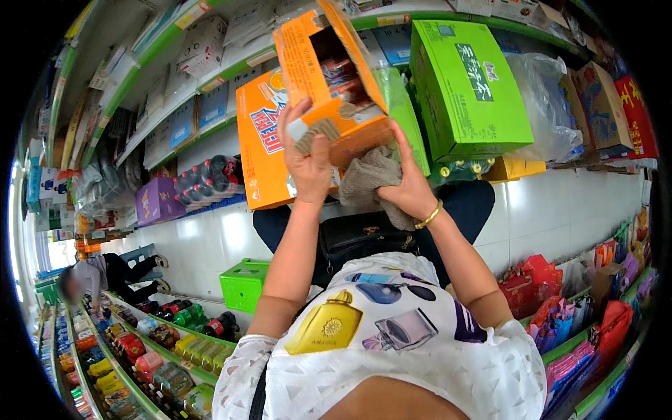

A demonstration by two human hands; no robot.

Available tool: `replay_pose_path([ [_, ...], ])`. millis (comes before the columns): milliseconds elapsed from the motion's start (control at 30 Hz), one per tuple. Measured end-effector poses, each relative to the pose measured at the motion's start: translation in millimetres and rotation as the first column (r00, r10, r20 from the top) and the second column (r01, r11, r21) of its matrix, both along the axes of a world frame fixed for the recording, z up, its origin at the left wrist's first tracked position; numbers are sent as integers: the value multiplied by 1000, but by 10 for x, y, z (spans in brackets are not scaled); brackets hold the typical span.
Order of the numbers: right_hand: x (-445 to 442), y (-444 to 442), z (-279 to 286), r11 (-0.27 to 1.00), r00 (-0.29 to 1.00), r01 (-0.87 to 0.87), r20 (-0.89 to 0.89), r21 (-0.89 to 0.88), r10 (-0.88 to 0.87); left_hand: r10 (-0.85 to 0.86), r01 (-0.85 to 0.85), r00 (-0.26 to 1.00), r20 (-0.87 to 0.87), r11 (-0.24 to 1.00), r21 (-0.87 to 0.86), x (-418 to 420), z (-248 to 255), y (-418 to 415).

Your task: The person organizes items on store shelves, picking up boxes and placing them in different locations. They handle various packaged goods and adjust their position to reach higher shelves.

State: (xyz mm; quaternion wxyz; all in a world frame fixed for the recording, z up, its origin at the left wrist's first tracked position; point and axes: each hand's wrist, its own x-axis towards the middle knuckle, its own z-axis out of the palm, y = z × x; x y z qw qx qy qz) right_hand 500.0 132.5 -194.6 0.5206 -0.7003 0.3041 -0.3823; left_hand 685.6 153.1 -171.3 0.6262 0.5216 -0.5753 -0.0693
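Note:
An orange cardboard carton (307, 58), its top torn open with reddish packages showing inside, is tilted between my hands. My left hand (310, 157) grips its near left corner. My right hand (409, 184) holds a grey-brown cloth (367, 176) against the carton's lower right side, with fingers along the edge. Behind the held carton stands a larger orange carton (262, 142) with printed lettering. A bright green carton (467, 89) rests to the right on top of shrink-wrapped bottles (462, 170), and another green carton (407, 115) is partly hidden behind my right hand.
Shrink-wrapped dark bottles (210, 178) and a purple box (160, 201) lie at the left. A green plastic stool (244, 283) stands on the tiled floor. Drink shelves (205, 370) run at lower left, where a person (100, 278) sits. Bagged goods (572, 336) fill the shelves at right.

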Motion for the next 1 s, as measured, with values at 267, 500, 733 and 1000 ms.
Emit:
replay_pose_path([
  [267, -101, 148, -133, 997, 994, 0, 107, 78, -9, 68, -53, 953, -295, 997, 58, 90, 4, 160],
  [500, -745, 140, -514, 864, 917, 290, 139, 412, -374, 8, 12, 942, -335, 998, 59, 172, -94, 156],
  [733, -685, 59, -532, 861, 879, 458, 30, 219, -475, -45, 72, 908, -417, 996, 49, 172, -62, 165],
  [1000, -325, -209, -401, 834, 837, 540, -31, -119, -546, -17, 42, 920, -393, 998, 55, 323, -197, 211],
])
